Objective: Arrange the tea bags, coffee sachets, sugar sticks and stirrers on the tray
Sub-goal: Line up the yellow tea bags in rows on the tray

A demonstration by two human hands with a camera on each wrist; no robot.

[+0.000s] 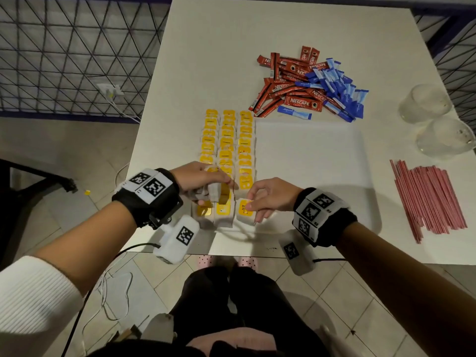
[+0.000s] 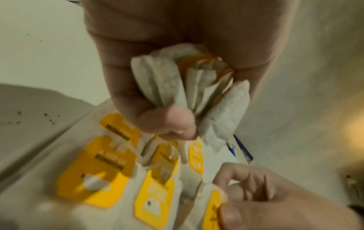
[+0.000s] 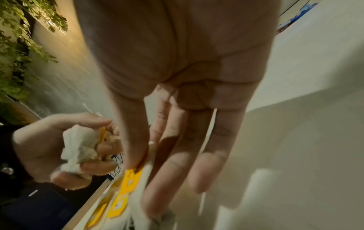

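Observation:
Three columns of tea bags [image 1: 226,148] with yellow tags lie along the left side of the white tray [image 1: 309,163]. Over their near end my left hand [image 1: 201,179] grips a bunch of tea bags [image 1: 215,191], seen close in the left wrist view as crumpled white pouches [image 2: 189,87]. My right hand [image 1: 265,197] pinches the yellow tag of one tea bag [image 1: 244,210] at the near end of the right column; thumb and forefinger meet on that tag [image 3: 131,177]. Red coffee sachets [image 1: 288,81] and blue sugar sticks [image 1: 337,91] are piled beyond the tray. Red stirrers [image 1: 427,199] lie to its right.
Two clear plastic cups [image 1: 425,101] [image 1: 445,137] stand at the table's right edge. The table's near edge [image 1: 231,253] runs just below my wrists. A wire fence and a wall socket are off to the left, past the table.

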